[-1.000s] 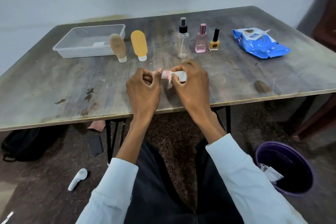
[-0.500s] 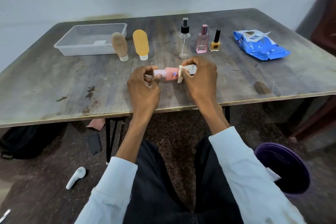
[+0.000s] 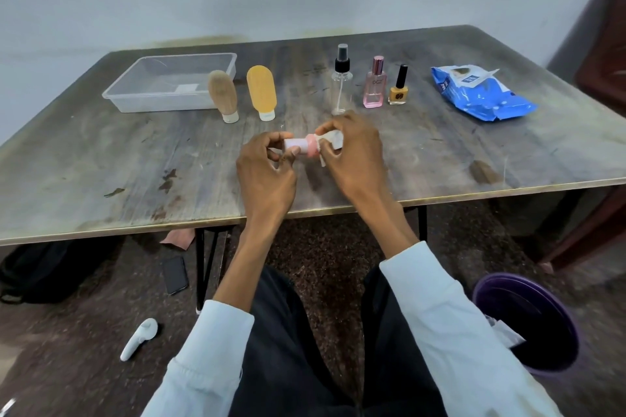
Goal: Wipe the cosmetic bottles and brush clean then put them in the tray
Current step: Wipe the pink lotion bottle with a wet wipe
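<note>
Sitting at the near edge of the table [image 3: 101, 159], the person has both hands raised just above the worn grey wood top. Left hand [image 3: 267, 176] pinches the white end of a small pink bottle [image 3: 303, 144] between thumb and fingertips; right hand [image 3: 355, 159] has its fingers curled round a white wipe [image 3: 333, 140] pressed against the pink end. Bottle lies roughly level between the hands, not touching the table. It looks like light, stiff plastic, round and smooth, so likely slippery once damp; best held at the ends, as now, leaving the middle free for the wipe. Wipe is soft and crumpled, no stiffness to it. Step in hand, I'd say, is cleaning this first piece; nothing sits in the tray yet. Further back, two squeeze tubes stand on their caps: a brown tube [image 3: 223, 95] touching or just in front of the tray, and an orange tube [image 3: 261, 91] beside it, both soft-looking and matte. To the right stand a clear spray bottle [image 3: 341, 81], a pink perfume bottle [image 3: 375, 85] and a yellow nail polish [image 3: 399, 88], all glassy, hard and probably fragile, so grip the bodies, not the caps. Blue wipe pack [image 3: 481, 95] lies far right, crinkly film. Clear tray [image 3: 162, 105] sits far left, thin stiff plastic.
</note>
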